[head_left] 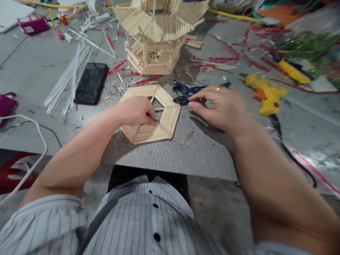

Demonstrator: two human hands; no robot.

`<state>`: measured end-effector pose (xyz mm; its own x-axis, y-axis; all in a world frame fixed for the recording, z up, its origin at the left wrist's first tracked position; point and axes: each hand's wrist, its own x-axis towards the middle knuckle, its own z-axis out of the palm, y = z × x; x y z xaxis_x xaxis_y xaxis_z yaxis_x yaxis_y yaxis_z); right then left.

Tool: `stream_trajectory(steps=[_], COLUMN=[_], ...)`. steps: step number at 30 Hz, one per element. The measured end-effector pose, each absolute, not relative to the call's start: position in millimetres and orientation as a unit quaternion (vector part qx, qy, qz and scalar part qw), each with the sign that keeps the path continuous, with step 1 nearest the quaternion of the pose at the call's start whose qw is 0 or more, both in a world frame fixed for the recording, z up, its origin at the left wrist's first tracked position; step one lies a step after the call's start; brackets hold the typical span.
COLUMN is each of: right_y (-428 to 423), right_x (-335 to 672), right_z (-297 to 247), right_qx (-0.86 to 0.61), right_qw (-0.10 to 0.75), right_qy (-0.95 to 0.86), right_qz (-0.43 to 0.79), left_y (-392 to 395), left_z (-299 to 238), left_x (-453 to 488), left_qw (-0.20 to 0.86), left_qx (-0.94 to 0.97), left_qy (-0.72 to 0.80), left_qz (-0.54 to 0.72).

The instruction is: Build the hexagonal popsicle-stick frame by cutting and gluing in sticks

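Observation:
A flat hexagonal ring of wooden sticks [162, 125] lies on the grey work surface [186, 152]. My left hand [136, 110] rests on the ring's left side, fingers curled and pinching a thin stick [158, 109] that spans the central opening. My right hand [221, 106] hovers just right of the ring, thumb and fingers pinched together beside blue-handled cutters [187, 92]; whether it holds anything I cannot make out. A ring sits on one finger.
A wooden stick pavilion model [156, 32] stands behind the ring. A black phone [91, 83] and clear glue sticks [66, 79] lie at left. A yellow glue gun [265, 94] with a black cord lies at right. Red strips and wood scraps litter the surface.

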<state>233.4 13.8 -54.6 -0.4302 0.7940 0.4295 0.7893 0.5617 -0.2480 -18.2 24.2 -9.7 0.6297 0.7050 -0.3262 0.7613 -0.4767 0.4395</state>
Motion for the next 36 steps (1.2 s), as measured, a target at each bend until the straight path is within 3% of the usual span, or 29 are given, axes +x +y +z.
stream_trajectory(steps=[5, 15, 22, 36], right_y=[12, 8, 6, 2], right_x=[233, 220, 214, 212], right_z=[-51, -52, -54, -52], right_qx=[-0.471, -0.307, -0.331, -0.338], right_qw=[0.242, 0.206, 0.125, 0.128], right_qy=[-0.848, -0.929, -0.934, -0.931], right_qz=[0.008, 0.021, 0.051, 0.046], left_y=[24, 24, 25, 24], left_z=[-10, -9, -10, -8], left_x=[-18, -18, -19, -17], left_qw=[0.279, 0.272, 0.266, 0.265], left_qx=[0.86, 0.868, 0.872, 0.868], left_qy=[0.424, 0.411, 0.407, 0.414], left_qz=[-0.051, -0.059, -0.063, -0.072])
